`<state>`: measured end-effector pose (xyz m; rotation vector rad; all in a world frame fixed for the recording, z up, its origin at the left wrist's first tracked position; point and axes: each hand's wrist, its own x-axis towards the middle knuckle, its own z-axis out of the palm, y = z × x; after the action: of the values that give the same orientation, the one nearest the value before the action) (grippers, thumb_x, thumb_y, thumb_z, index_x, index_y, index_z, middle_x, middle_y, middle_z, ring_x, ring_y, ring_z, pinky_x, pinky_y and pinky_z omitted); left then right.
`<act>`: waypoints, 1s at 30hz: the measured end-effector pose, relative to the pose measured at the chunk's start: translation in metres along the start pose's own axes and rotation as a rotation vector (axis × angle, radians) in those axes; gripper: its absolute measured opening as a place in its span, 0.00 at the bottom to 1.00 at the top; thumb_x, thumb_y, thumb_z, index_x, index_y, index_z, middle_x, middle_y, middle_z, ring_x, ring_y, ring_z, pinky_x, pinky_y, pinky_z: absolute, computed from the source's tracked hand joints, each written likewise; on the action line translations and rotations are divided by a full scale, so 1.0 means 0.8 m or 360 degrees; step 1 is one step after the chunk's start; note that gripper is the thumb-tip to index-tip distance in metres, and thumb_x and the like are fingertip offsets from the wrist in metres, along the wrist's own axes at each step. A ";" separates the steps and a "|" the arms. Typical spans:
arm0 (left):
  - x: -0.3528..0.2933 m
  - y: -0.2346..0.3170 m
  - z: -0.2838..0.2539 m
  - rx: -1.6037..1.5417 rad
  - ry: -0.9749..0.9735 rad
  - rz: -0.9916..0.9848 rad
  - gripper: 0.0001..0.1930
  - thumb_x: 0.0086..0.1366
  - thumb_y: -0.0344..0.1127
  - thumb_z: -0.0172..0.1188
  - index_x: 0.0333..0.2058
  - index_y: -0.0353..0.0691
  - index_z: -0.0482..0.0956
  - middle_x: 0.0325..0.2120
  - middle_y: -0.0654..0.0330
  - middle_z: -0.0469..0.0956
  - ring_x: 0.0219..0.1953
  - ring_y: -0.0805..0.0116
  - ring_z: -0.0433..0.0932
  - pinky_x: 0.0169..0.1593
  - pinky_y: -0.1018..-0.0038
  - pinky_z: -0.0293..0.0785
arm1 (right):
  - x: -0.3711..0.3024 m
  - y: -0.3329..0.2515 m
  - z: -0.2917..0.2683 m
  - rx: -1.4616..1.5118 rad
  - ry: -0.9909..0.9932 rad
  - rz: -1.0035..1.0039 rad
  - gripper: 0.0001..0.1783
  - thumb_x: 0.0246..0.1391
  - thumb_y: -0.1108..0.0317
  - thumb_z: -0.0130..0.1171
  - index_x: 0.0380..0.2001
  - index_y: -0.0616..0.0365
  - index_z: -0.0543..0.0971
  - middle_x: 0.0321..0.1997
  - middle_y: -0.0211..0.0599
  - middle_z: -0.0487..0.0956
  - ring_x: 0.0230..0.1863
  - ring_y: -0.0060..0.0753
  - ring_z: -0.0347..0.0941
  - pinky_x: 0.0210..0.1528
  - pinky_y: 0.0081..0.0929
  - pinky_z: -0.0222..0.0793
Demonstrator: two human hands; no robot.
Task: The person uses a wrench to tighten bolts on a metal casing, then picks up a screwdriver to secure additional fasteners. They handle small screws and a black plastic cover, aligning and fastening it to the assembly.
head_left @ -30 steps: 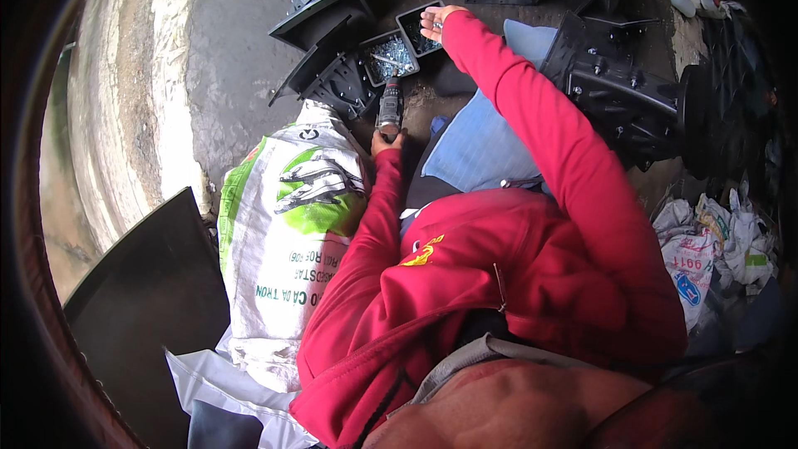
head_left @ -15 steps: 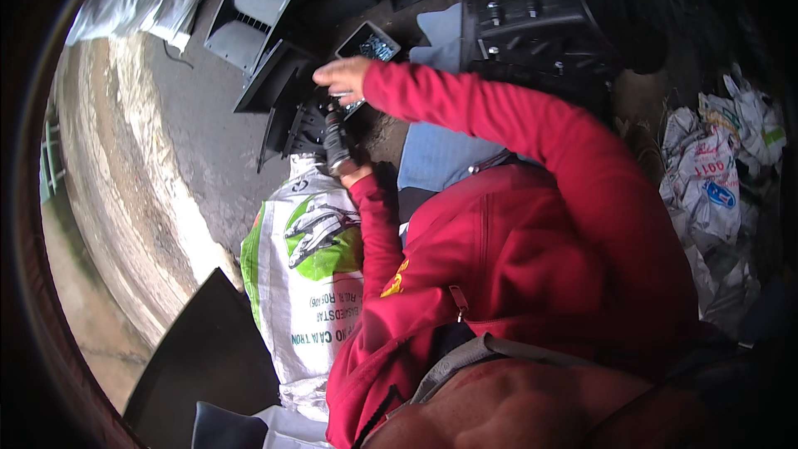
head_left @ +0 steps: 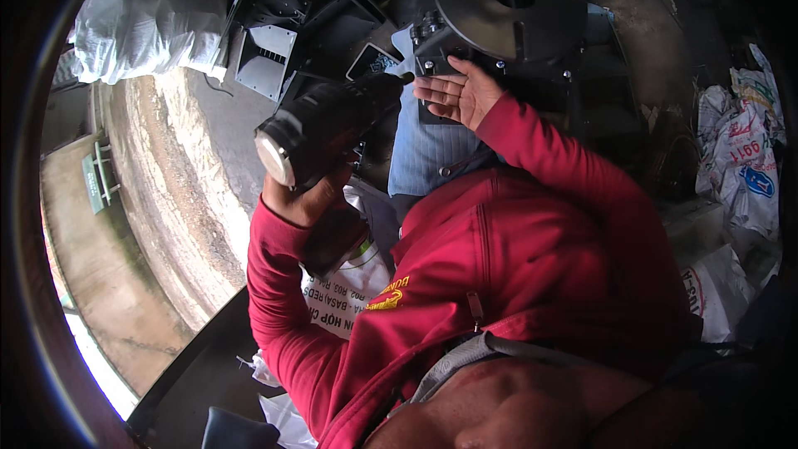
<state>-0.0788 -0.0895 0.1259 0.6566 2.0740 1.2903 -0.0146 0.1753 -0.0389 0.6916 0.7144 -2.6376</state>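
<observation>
My left hand (head_left: 303, 195) grips a black power drill (head_left: 320, 133), raised close to the camera with its round grey rear end facing me and its tip pointing right. My right hand (head_left: 459, 91) is held palm up and open just right of the drill's tip; whether something small lies in the palm cannot be told. Both arms wear red sleeves. Behind the right hand stands a dark metal machine with a round plate (head_left: 507, 8).
Dark sheet-metal trays (head_left: 274, 50) lie at the upper left. A blue-grey striped cloth (head_left: 428, 150) hangs below the machine. White printed sacks (head_left: 744, 166) are piled at the right, and another white sack (head_left: 141, 29) at the top left. A concrete floor (head_left: 191, 191) spreads on the left.
My left hand has lifted the drill from low by the trays up near the camera. My right hand drew back from the trays and turned palm up. The view shifted.
</observation>
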 end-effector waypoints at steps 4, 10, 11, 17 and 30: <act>0.047 0.019 0.012 0.0387 -0.0179 0.0240 0.28 0.58 0.24 0.62 0.58 0.32 0.68 0.49 0.53 0.78 0.52 0.64 0.77 0.56 0.70 0.71 | 0.009 0.004 -0.006 -0.0035 -0.0015 -0.0021 0.38 0.62 0.43 0.49 0.58 0.70 0.67 0.61 0.50 0.73 0.61 0.39 0.72 0.55 0.34 0.73; 0.062 0.031 0.008 0.0493 -0.0239 0.0005 0.28 0.56 0.24 0.64 0.57 0.32 0.68 0.50 0.52 0.77 0.52 0.62 0.77 0.55 0.68 0.72 | 0.011 0.006 -0.012 -0.0135 -0.0177 -0.0104 0.30 0.64 0.46 0.44 0.60 0.56 0.68 0.60 0.41 0.75 0.62 0.36 0.70 0.49 0.27 0.71; 0.065 0.033 0.010 0.0528 -0.0231 0.0054 0.29 0.56 0.24 0.64 0.57 0.32 0.68 0.50 0.52 0.77 0.52 0.62 0.77 0.56 0.68 0.72 | 0.009 0.004 -0.009 -0.0123 -0.0108 -0.0068 0.30 0.64 0.47 0.45 0.60 0.56 0.69 0.60 0.42 0.75 0.62 0.36 0.70 0.49 0.27 0.71; 0.073 0.061 0.027 0.0434 -0.0180 -0.0195 0.29 0.56 0.23 0.64 0.57 0.32 0.67 0.51 0.52 0.76 0.53 0.61 0.76 0.56 0.68 0.72 | 0.003 0.000 -0.004 -0.0062 -0.0020 -0.0033 0.28 0.63 0.49 0.47 0.59 0.56 0.71 0.59 0.41 0.76 0.61 0.35 0.71 0.49 0.26 0.70; 0.079 0.074 0.012 0.1170 -0.0418 0.0127 0.23 0.57 0.24 0.63 0.53 0.39 0.74 0.44 0.58 0.79 0.43 0.67 0.79 0.47 0.71 0.76 | -0.011 -0.003 -0.006 -0.0020 -0.0161 0.0033 0.27 0.64 0.51 0.48 0.58 0.56 0.72 0.57 0.40 0.78 0.58 0.35 0.73 0.49 0.27 0.71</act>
<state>-0.1104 -0.0167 0.1621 1.1560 2.2856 0.4027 -0.0068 0.1817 -0.0369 0.5548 0.6904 -2.6259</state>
